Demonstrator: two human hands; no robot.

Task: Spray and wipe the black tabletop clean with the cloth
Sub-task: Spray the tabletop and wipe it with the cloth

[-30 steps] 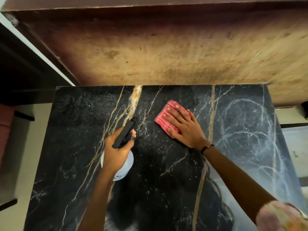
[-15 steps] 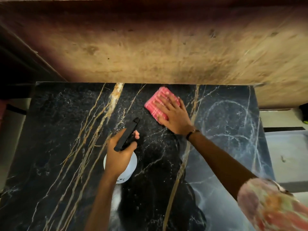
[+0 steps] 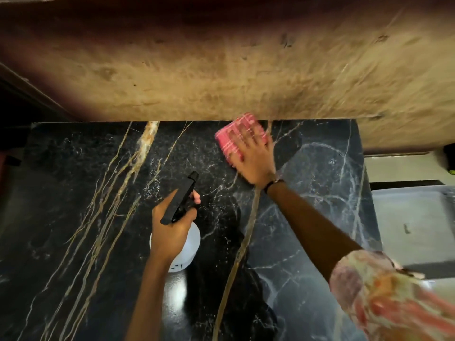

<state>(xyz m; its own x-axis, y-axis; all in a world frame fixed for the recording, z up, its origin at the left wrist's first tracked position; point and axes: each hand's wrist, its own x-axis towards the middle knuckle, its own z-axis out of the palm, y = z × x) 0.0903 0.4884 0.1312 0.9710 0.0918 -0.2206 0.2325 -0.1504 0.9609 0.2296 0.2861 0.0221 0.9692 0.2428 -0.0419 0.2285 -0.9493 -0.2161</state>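
Note:
The black marble tabletop (image 3: 73, 205) with gold and white veins fills the lower view. A folded red checked cloth (image 3: 232, 134) lies at the table's far edge, touching the wall. My right hand (image 3: 256, 159) presses flat on the cloth, fingers spread; it is blurred by motion. My left hand (image 3: 170, 230) holds a white spray bottle (image 3: 190, 249) by its black trigger head (image 3: 181, 196), upright over the table's middle, nozzle pointing toward the far edge.
A stained tan wall (image 3: 221, 70) rises directly behind the table. Right of the table stands a pale grey surface (image 3: 413, 225) at a lower level. Dark furniture (image 3: 14, 107) sits at the far left. Fine droplets speckle the marble near the nozzle.
My right hand has pushed the cloth away from me, from mid-table up to the far edge against the wall. The left hand and the bottle have held about the same place.

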